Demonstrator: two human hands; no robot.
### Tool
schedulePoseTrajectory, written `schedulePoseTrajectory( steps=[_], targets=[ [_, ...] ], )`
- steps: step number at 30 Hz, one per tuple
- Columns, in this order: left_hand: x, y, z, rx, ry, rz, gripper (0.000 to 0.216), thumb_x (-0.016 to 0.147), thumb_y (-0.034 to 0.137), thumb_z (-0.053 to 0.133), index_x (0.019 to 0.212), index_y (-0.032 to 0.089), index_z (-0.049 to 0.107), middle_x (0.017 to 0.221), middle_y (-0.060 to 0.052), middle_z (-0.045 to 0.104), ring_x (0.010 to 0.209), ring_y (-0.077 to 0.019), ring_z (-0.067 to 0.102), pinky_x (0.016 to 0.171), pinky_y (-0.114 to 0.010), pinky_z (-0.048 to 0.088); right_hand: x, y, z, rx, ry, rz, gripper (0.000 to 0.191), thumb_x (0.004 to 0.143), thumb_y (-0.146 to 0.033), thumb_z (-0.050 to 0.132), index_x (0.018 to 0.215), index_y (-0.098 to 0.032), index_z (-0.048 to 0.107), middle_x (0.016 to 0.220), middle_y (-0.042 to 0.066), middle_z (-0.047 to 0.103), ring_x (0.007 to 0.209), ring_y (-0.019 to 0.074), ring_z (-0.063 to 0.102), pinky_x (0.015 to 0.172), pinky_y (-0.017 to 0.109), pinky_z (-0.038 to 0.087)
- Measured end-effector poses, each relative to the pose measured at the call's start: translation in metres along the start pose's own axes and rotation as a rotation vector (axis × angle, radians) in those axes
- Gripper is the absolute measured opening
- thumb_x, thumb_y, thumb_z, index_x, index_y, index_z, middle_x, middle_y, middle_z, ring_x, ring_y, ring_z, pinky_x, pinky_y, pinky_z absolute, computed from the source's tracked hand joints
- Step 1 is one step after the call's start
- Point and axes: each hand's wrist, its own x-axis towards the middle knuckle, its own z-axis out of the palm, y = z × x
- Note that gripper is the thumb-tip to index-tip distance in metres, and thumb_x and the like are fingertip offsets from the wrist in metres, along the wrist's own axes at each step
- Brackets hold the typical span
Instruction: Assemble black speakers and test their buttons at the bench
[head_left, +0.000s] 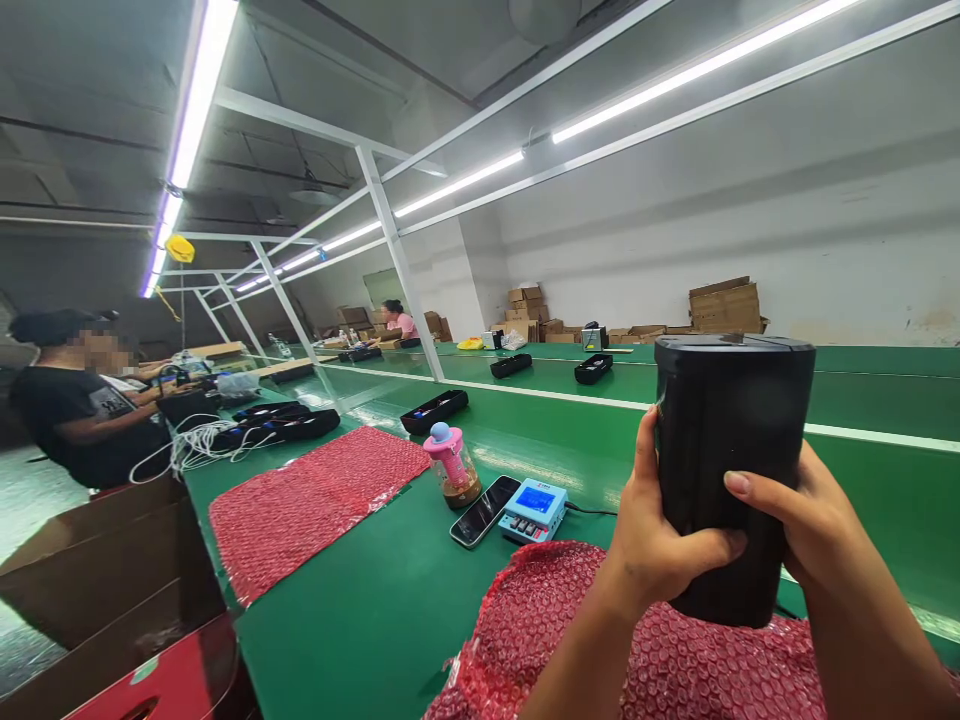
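A black box-shaped device with rounded edges (731,430) is held upright in front of me, between both hands. My left hand (667,540) grips its left side, thumb across the near face. From the right, my right hand (802,510) wraps round it, its thumb also pressed on that face; most fingers are hidden behind. Beneath the device lies a crumpled sheet of red bubble wrap (540,620). To the left of my hands are a light-blue tester with a lit screen (536,505), a phone (485,510) and a pink-lidded bottle (451,465).
Another red bubble wrap sheet (322,500) lies flat on the green table (337,620). Black trays (435,410) sit on the conveyor (525,430). At left, a co-worker (82,410) works beside white cables (195,445). An opened carton (105,570) stands by the table's left edge.
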Motion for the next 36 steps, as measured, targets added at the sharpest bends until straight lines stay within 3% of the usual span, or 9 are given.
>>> schedulePoseTrajectory(
  steps=[12,22,36],
  targets=[
    [-0.002,0.005,0.001,-0.024,-0.015,-0.029,0.110,0.065,0.016,0.077,0.148,0.038,0.008,0.138,-0.005,0.051,0.121,-0.0277,0.054,0.103,-0.048,0.045,0.003,0.000,0.000,0.017,0.002,0.046,0.069,0.054,-0.043,0.086,0.111,-0.021,0.057,0.103,0.011,0.069,0.090,0.0337,0.067,0.068,0.039,0.059],
    [-0.004,0.018,0.000,0.077,-0.017,-0.056,0.109,0.065,0.020,0.076,0.148,0.035,0.008,0.136,-0.006,0.051,0.121,-0.0286,0.053,0.105,-0.050,0.044,-0.002,-0.006,0.007,0.064,-0.047,0.104,0.061,0.062,-0.039,0.082,0.115,-0.022,0.056,0.106,0.008,0.069,0.096,0.0318,0.066,0.076,0.038,0.058],
    [-0.005,0.016,0.002,0.063,-0.011,-0.062,0.109,0.067,0.018,0.076,0.148,0.035,0.006,0.137,-0.007,0.050,0.121,-0.0293,0.054,0.104,-0.050,0.046,0.003,0.001,0.001,0.058,-0.054,0.057,0.060,0.060,-0.041,0.083,0.111,-0.023,0.058,0.103,0.009,0.070,0.092,0.0333,0.066,0.071,0.041,0.058]
  ],
)
